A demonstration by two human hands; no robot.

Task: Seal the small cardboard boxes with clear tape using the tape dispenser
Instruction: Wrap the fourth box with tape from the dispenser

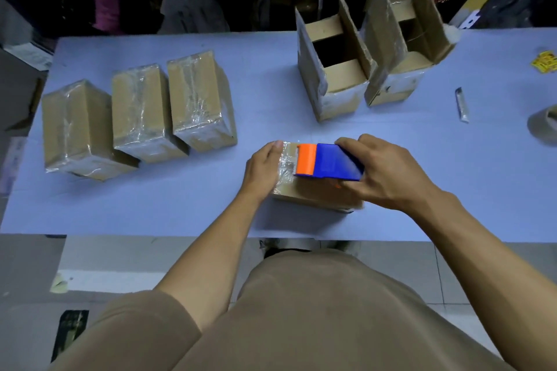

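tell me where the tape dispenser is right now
In the head view the tape dispenser sits centre-front on the table, on top of the box being sealed, gripped by the right hand with the left hand just beside it.

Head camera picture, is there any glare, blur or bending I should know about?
Head view: dim room, dark background; glare glints off the tape on the three sealed boxes and on the box under the left hand; the table edges bow from the wide lens; the right hand on the tape dispenser is sharp; corners look soft.
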